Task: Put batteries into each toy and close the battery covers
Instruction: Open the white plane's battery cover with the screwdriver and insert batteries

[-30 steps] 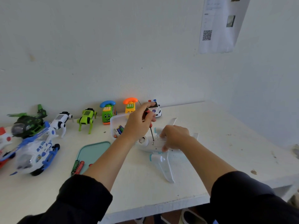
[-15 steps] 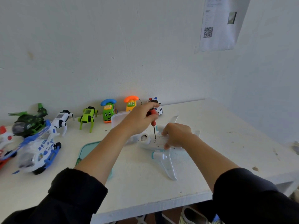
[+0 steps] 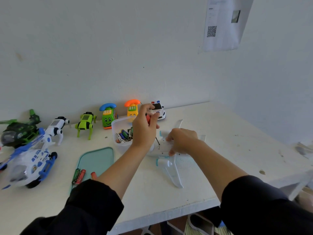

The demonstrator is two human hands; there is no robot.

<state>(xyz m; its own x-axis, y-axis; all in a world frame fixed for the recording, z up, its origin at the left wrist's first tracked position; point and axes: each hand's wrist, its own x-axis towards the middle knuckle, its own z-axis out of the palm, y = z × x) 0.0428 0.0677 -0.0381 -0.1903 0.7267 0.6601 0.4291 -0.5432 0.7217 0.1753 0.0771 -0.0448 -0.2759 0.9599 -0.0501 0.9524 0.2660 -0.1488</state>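
1. Tilted now rather than upright, the screwdriver (image 3: 153, 128) leans in the left hand (image 3: 144, 126), its tip at the left end of the battery cover (image 3: 165, 146), where half a second ago the shaft stood nearly straight up over the same spot
2. Left hand: clenched around the red handle of the screwdriver, just above the toy plane (image 3: 166, 154)
3. Right hand (image 3: 182, 140): curled over the plane's body, thumb on the near edge, pressing it down on the table (image 3: 220, 141)
4. Toy plane: lies belly up near the middle of the table; the tub of batteries (image 3: 122, 134) sits just left of it, the teal lid (image 3: 96, 160) further left, and the other toys stand further left and behind, along the wall
5. Handling, as a guess: the plane looks like light, hollow, stiff plastic that would slide or spin under the driver, and its thin wings could snap, so it is best held by the thick body beside the cover, not by a wing
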